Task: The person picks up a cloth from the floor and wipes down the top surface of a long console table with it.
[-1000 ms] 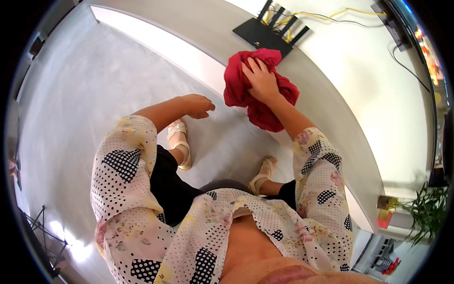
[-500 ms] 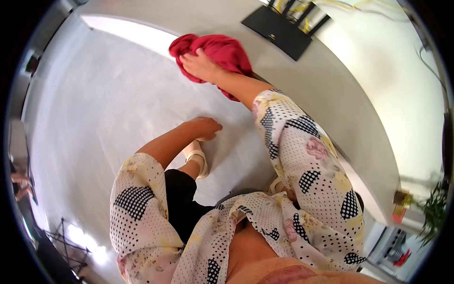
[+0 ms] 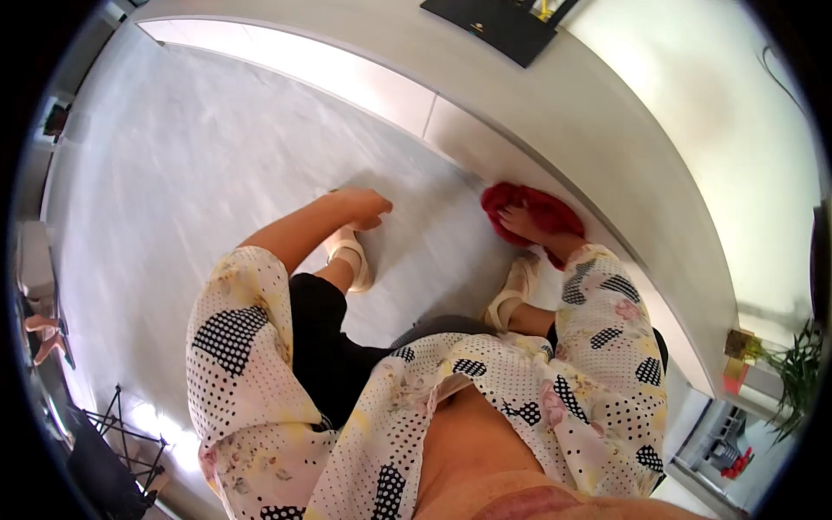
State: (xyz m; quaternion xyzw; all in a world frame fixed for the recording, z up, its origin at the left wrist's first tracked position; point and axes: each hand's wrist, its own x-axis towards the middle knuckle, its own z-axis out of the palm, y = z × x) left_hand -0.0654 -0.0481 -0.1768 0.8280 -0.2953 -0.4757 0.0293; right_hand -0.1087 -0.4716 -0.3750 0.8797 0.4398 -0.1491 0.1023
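Note:
My right hand (image 3: 523,224) is on a bunched red cloth (image 3: 556,213), fingers pressed into its folds. Both are below the counter's edge, against or close to its white front panel; exact contact cannot be made out. Part of the cloth is hidden behind my wrist. My left hand (image 3: 364,208) hangs in the air above my left shoe (image 3: 354,260), holding nothing, its fingers loosely bent with the thumb apart.
A long grey counter (image 3: 607,130) curves along the right side, bearing a black router (image 3: 494,28) at its far part. A potted plant (image 3: 793,381) is at the right. My right shoe (image 3: 515,290) rests on the grey floor (image 3: 217,165). A black metal stand (image 3: 121,433) is at lower left.
My right hand has moved with the red cloth from the counter's edge down and to the right, nearer my body. My left hand has shifted slightly up and left. The view has tilted a little.

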